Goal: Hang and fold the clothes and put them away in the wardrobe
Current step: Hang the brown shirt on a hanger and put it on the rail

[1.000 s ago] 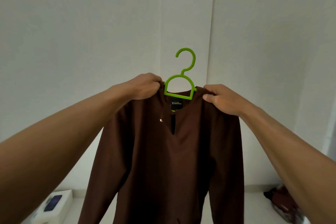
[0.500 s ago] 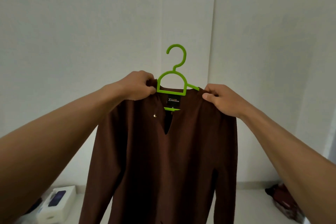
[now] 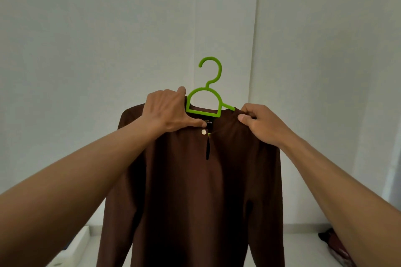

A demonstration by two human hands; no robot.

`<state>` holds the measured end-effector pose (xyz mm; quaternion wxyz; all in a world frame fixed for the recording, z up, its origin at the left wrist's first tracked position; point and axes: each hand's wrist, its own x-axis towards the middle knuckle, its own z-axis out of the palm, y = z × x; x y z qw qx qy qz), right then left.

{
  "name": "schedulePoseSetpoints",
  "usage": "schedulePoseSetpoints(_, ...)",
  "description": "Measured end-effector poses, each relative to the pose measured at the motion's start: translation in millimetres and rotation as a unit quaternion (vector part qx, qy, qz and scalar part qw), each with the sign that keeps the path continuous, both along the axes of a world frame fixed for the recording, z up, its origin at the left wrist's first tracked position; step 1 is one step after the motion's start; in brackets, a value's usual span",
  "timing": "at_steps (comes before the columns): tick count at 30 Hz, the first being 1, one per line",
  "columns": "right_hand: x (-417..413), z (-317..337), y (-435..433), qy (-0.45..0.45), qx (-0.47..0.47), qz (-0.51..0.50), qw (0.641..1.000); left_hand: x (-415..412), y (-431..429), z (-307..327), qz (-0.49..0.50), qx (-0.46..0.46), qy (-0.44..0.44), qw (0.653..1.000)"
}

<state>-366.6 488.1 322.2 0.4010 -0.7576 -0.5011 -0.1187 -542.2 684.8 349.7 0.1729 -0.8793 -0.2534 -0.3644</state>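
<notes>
A dark brown long-sleeved shirt (image 3: 195,191) hangs in front of me on a bright green plastic hanger (image 3: 206,102), whose hook points up. My left hand (image 3: 169,112) grips the collar on the left side, thumb pressed next to a small pale button (image 3: 203,132) at the neck slit. My right hand (image 3: 262,123) pinches the fabric at the right shoulder, where the hanger's green arm still pokes out. Both sleeves hang straight down.
White walls meet in a corner (image 3: 253,71) behind the shirt. A white box (image 3: 80,243) lies on the floor at lower left. A dark bundle of clothes (image 3: 334,245) sits on the floor at lower right.
The left hand has slid along the collar toward the neck opening, and the left shoulder now sits over the hanger. The neck slit has closed up. The right hand keeps its grip.
</notes>
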Motion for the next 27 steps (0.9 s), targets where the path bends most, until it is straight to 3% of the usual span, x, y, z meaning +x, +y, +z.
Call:
schedulePoseSetpoints(2,1,-3,-1,0.005,0.009,-0.004,1.0,0,3,-2,-0.07,-0.096,0.023,0.993)
schedulePoseSetpoints(4,4,-3,-3,0.005,0.009,-0.007,1.0,-5,6,-1,-0.16,-0.233,0.036,0.959)
schedulePoseSetpoints(6,9,-3,-7,0.008,0.007,-0.01,1.0,-12,13,1,-0.212,-0.308,0.016,0.927)
schedulePoseSetpoints(11,16,8,-17,0.006,0.001,0.003,1.0,-32,44,2,-0.183,-0.278,-0.029,0.943)
schedulePoseSetpoints(15,13,19,-17,-0.009,-0.041,0.038,0.998,-34,49,-9,-0.238,-0.342,-0.05,0.908)
schedulePoseSetpoints(18,9,20,-15,-0.008,-0.063,0.051,0.997,-31,45,-10,-0.235,-0.336,-0.02,0.912)
schedulePoseSetpoints(23,10,9,-18,0.05,-0.005,0.069,0.996,-22,32,-8,-0.223,-0.362,-0.025,0.905)
schedulePoseSetpoints(27,19,4,-39,0.071,-0.095,0.049,0.992,-16,26,-6,-0.232,-0.356,-0.051,0.904)
